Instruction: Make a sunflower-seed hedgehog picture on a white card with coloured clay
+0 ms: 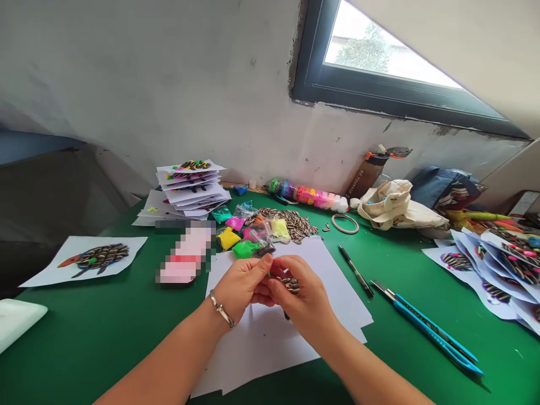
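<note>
While my left hand and right hand pinch what seems green clay over the white paper, striped seeds above that paper are already clustered; the green isn't yet among them.

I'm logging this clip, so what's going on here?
A person brings their left hand and right hand together above white paper, with a small green bit showing between them. Striped seeds show by the right hand. Beyond lie a seed pile and colourful bags; a bird picture lies off to the left.
</note>
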`<state>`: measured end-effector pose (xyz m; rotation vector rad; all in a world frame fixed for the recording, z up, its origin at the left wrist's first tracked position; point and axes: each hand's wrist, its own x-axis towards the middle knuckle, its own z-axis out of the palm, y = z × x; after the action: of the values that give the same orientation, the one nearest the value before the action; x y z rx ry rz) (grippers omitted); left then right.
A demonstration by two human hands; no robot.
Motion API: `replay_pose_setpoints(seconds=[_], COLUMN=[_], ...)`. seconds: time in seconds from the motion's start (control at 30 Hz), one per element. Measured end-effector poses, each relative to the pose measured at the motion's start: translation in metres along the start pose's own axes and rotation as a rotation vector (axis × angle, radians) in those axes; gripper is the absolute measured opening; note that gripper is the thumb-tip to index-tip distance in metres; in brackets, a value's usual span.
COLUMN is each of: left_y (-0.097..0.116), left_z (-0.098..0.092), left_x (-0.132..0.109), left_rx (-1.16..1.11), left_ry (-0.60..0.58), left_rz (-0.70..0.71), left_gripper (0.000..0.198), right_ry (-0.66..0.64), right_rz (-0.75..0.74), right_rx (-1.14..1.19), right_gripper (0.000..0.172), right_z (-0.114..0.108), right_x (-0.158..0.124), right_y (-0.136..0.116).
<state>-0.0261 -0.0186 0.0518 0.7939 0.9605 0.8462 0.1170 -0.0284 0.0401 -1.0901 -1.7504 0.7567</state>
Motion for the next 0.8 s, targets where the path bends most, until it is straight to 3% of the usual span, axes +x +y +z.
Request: replay_pose_setpoints(seconds=[0.3,0.5,0.67,0.8], left_y=[-0.011,-0.012,-0.012,-0.013], left_z=[0.010,0.012,0.010,0.009], left_x=[-0.002,-0.001,-0.002,-0.006], left_rx=[0.062,0.192,0.146,0.082], left_ry=[-0.113,-0.079,-0.130,-0.174], left_rz=[0.015,0.015,0.055,0.016], left_gripper=[0.048,0.057,0.054,0.056], right_ry=[-0.024,-0.028,-0.020,-0.021], right_rz=[-0.045,-0.107,-0.162,-0.088], right_rx=[0.013,-0.009,-0.008,0.054], right_gripper=[0.017,0.021,0.028,0.023], right_z=[-0.003,-0.007,-0.008,-0.010], right_x=[-0.007,-0.009,-0.009,-0.008], right_y=[0.013,0.014,0.010,0.006])
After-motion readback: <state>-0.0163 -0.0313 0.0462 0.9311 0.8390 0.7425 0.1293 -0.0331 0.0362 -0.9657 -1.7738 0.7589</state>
